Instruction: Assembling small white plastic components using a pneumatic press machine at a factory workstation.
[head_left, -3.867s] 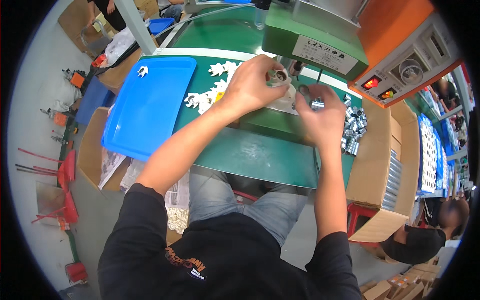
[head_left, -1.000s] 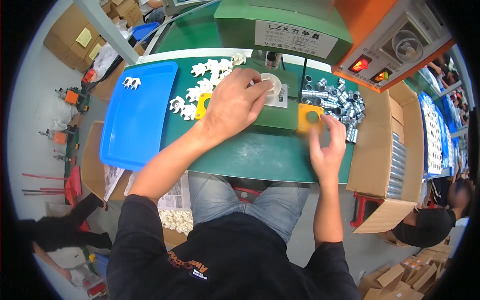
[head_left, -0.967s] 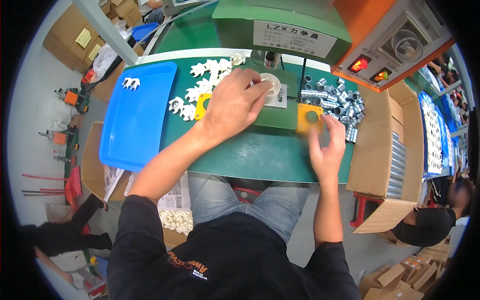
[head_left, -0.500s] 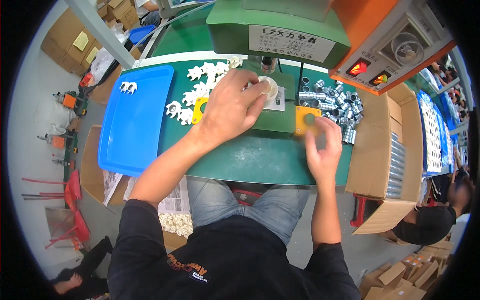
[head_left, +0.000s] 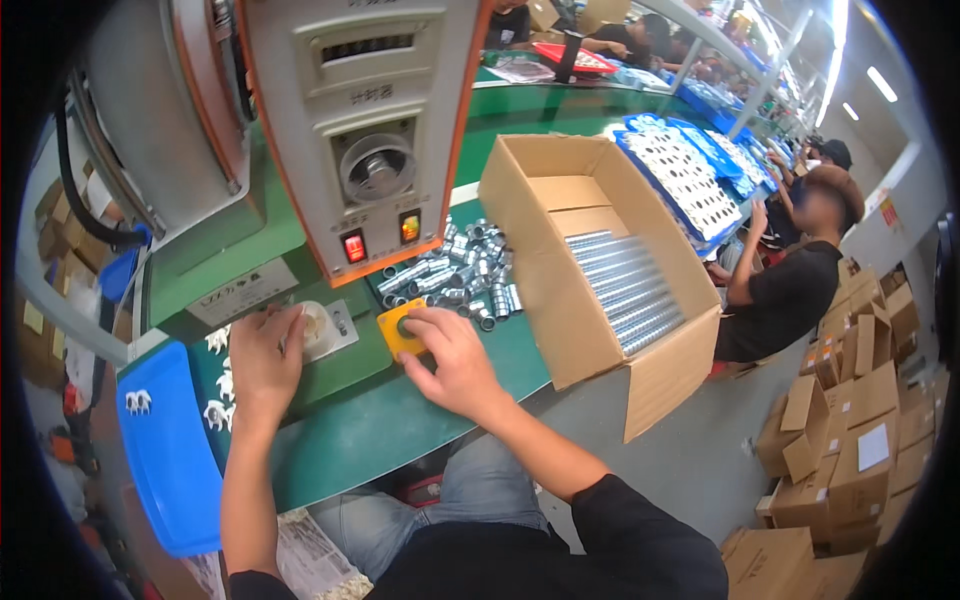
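Note:
My left hand (head_left: 263, 365) is at the green press (head_left: 345, 378), its fingers bent and drawn together at the left side of a round white part (head_left: 318, 332) on the press base. Whatever those fingers hold is hidden behind them. With thumb and fingers apart, my right hand (head_left: 452, 362) rests its fingertips at the green push button on a yellow button box (head_left: 392, 342). Toothed white plastic pieces (head_left: 216, 412) lie on the bench left of my left hand. Beyond the button box is a heap of shiny metal sleeves (head_left: 460, 275).
An orange-edged control box (head_left: 370, 110) with lit switches overhangs the press. To the right stands an open carton (head_left: 570, 330) with rows of metal sleeves. A blue tray (head_left: 165, 470) holding white pieces is at the left. A co-worker (head_left: 790, 290) sits beyond the carton.
The view has swung to the right, bringing the carton and co-worker further in. My right hand has come onto the button box; my left hand stays by the round white part.

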